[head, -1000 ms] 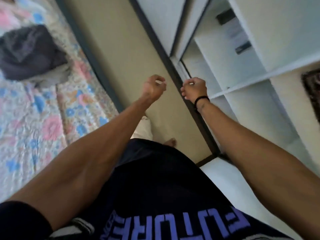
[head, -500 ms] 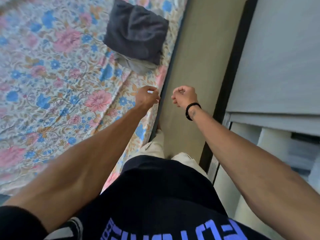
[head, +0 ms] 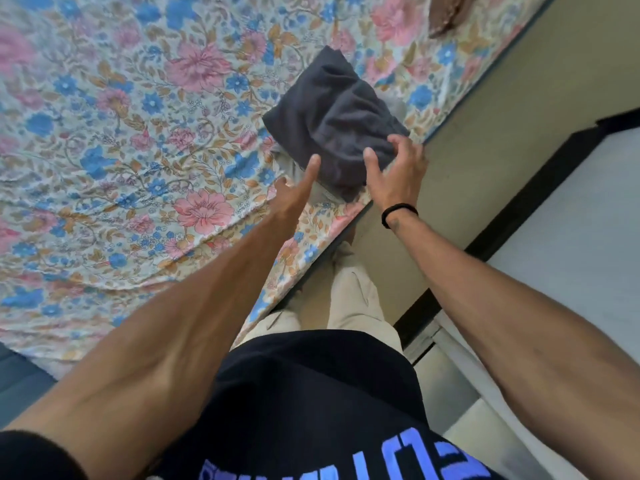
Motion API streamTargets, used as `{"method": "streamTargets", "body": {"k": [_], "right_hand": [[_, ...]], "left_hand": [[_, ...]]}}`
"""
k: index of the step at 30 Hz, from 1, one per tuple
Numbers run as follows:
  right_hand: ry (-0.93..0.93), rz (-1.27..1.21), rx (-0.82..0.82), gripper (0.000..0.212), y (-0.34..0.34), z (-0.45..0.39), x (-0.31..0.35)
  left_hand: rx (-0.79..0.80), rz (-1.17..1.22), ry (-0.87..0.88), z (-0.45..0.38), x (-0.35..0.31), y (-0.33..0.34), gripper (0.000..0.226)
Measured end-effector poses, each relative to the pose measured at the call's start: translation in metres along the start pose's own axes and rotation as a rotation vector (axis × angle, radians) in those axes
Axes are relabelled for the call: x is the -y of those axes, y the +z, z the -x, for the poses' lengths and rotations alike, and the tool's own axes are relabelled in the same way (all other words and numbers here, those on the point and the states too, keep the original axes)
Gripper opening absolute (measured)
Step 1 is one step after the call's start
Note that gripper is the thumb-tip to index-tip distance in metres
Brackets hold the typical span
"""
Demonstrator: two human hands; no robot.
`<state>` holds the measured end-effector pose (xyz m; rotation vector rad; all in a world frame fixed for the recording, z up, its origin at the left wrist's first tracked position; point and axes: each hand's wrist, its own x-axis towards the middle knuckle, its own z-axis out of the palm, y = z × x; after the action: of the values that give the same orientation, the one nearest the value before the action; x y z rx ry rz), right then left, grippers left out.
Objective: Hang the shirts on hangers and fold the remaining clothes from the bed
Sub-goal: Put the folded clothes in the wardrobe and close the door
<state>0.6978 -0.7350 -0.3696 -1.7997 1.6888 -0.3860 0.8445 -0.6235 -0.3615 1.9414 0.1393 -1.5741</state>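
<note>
The dark garment [head: 332,123] lies bunched at the bed's near edge, close to the edge that runs along the floor, resting on a pale garment [head: 294,168] of which only a strip shows beneath it. The floral sheet [head: 138,150] is otherwise bare around the pile.

Right hand [head: 398,171]: fingers spread, thumb and fingertips at the dark garment's near corner, not closed on it. Left hand [head: 294,195]: forefinger extended, pointing at the seam between the two garments; whether it touches the cloth cannot be told.

Step in hand, as judged: taking up the dark garment for folding. Recommended: each hand takes one corner or the waistband, lifts only the top piece clear of the pale one, then shakes it flat on the open sheet further from the edge, where it cannot slide to the floor.

Change: half a second earlier both hands were held curled as loose fists above the bed's edge, short of the pile. They have since opened and reached the garment; the pile itself lies as before.
</note>
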Motion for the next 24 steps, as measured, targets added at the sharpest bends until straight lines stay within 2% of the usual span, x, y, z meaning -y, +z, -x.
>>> {"method": "streamTargets", "body": {"k": [3, 8, 10, 14, 16, 19, 24], "right_hand": [[-0.08, 0.096, 0.161, 0.075, 0.0, -0.061, 0.003], [0.026, 0.118, 0.597, 0.12, 0.01, -0.158, 0.006], [0.062, 0.094, 0.728, 0.129, 0.018, -0.183, 0.007], [0.045, 0.281, 0.794, 0.139, 0.042, -0.216, 0.004], [0.001, 0.376, 0.808, 0.135, 0.046, -0.22, 0.008], [-0.029, 0.311, 0.936, 0.112, 0.051, -0.23, 0.012], [0.013, 0.31, 1.025, 0.125, 0.056, -0.254, 0.008]], "left_hand": [[-0.124, 0.097, -0.107, -0.024, -0.022, 0.022, 0.144], [-0.223, 0.131, -0.298, -0.083, -0.023, 0.031, 0.168], [-0.223, 0.171, -0.294, -0.099, -0.017, 0.032, 0.165], [-0.192, 0.33, -0.202, -0.103, -0.015, 0.038, 0.143], [-0.18, 0.378, -0.192, -0.106, -0.011, 0.038, 0.132], [-0.137, 0.423, -0.186, -0.108, -0.012, 0.036, 0.129], [-0.093, 0.302, -0.087, -0.11, -0.015, 0.029, 0.126]]}}
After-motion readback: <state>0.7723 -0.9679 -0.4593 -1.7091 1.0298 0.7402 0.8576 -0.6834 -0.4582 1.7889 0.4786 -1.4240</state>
